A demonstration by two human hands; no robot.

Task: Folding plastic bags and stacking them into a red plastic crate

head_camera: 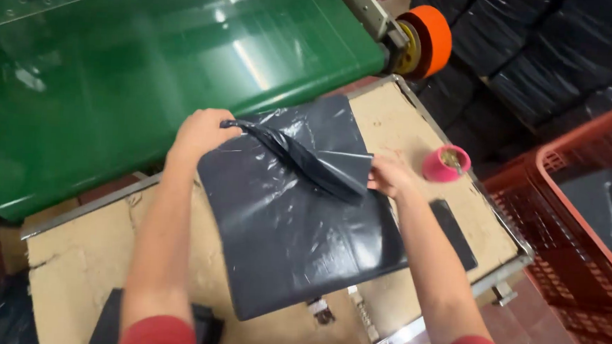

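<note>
A dark grey plastic bag package (pixel 296 234) lies flat on a cardboard-covered table (pixel 85 265). Its top flap (pixel 313 162) is folded over and lifted. My left hand (pixel 200 133) pinches the flap's far left corner. My right hand (pixel 389 176) grips the flap's right edge. Both hands hold the flap above the package, near the edge of a green conveyor belt (pixel 150 73).
A pink tape roll (pixel 446 163) stands on the table right of my right hand. An orange roller (pixel 424 40) caps the conveyor's end. A red plastic crate (pixel 582 228) holding a dark package stands at the right. Black wrapped bundles (pixel 536 44) pile behind it.
</note>
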